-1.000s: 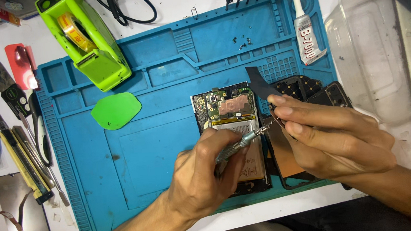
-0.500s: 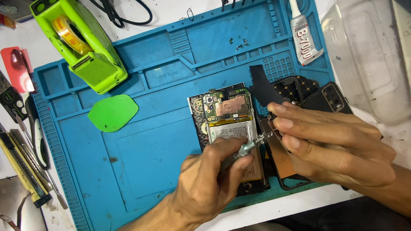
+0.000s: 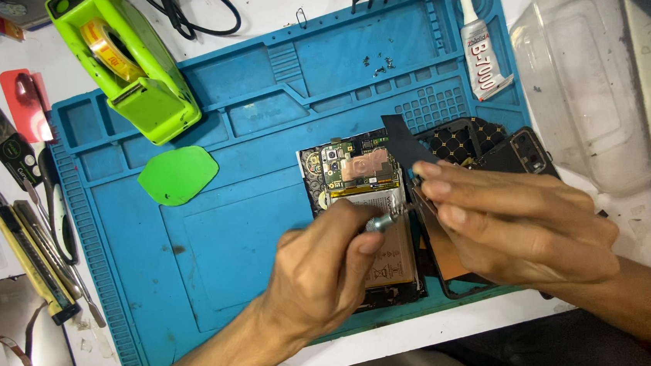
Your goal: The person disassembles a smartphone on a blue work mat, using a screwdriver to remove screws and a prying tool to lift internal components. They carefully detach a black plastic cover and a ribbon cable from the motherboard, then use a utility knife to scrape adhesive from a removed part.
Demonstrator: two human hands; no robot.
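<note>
An opened phone (image 3: 356, 180) with its circuit board and battery exposed lies on the blue repair mat (image 3: 229, 237). My left hand (image 3: 325, 272) grips a small metal-tipped screwdriver (image 3: 383, 220) whose tip points at the phone's right edge. My right hand (image 3: 514, 222) rests over the phone's right side, its fingertips pinching a thin part at the edge next to the screwdriver tip. A black strip (image 3: 403, 142) sticks up behind my right fingers. The black back cover (image 3: 493, 146) lies just right of the phone, partly under my right hand.
A green tape dispenser (image 3: 126, 63) and a green plastic pick (image 3: 178, 175) sit on the mat's upper left. A glue tube (image 3: 481, 47) lies top right, a clear plastic box (image 3: 603, 68) beyond it. Knives, tweezers and cutters (image 3: 27, 222) lie left of the mat.
Both hands stayed over the phone's right edge; the view shifted slightly and my right fingers moved a little closer to the screwdriver tip.
</note>
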